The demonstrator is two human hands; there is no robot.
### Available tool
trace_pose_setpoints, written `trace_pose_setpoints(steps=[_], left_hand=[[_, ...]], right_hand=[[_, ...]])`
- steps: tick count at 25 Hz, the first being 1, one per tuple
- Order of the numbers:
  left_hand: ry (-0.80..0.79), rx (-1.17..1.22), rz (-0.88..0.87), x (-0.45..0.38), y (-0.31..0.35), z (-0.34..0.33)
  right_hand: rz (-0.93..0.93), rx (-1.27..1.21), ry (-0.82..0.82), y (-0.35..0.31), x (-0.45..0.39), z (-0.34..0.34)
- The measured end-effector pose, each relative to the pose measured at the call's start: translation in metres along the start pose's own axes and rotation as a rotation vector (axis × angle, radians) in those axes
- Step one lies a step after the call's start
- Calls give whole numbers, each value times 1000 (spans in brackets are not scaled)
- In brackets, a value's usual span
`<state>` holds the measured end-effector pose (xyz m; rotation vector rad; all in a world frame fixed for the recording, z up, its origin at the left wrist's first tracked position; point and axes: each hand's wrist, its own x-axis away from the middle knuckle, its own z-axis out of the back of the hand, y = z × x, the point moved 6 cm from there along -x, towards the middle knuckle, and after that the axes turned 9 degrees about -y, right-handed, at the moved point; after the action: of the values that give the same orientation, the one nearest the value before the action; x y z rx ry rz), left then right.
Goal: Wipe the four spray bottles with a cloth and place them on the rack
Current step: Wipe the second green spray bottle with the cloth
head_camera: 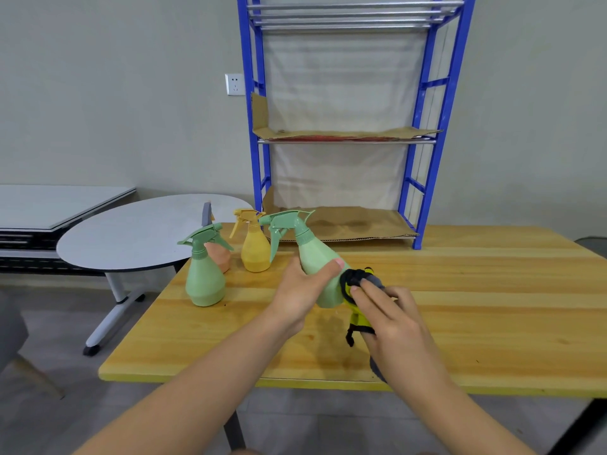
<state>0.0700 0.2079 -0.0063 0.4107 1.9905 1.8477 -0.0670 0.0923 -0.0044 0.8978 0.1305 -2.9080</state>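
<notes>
The left hand (303, 290) grips a tilted green spray bottle (313, 257) above the wooden table (492, 290); the right hand (394, 326) holds a yellow-and-black cloth (356, 284) against its base.

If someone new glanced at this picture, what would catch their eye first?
Probably the tilted green spray bottle held by the left hand at table centre, while the right hand presses a yellow-and-black cloth against it. Behind stands the blue rack, its shelves lined with cardboard.
</notes>
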Motion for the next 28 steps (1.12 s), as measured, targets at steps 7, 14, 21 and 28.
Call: trace_pose_setpoints(steps=[7, 14, 21, 28], left_hand=[[26, 417, 230, 5, 3, 3], [24, 432, 302, 12, -1, -13], [98, 329, 231, 2, 2, -2], [106, 296, 201, 1, 2, -2]], right_hand=[[103, -91, 19, -5, 16, -14], [-28, -210, 218, -3, -4, 10], [-28, -162, 132, 16, -1, -7], [103, -155, 60, -14, 8, -21]])
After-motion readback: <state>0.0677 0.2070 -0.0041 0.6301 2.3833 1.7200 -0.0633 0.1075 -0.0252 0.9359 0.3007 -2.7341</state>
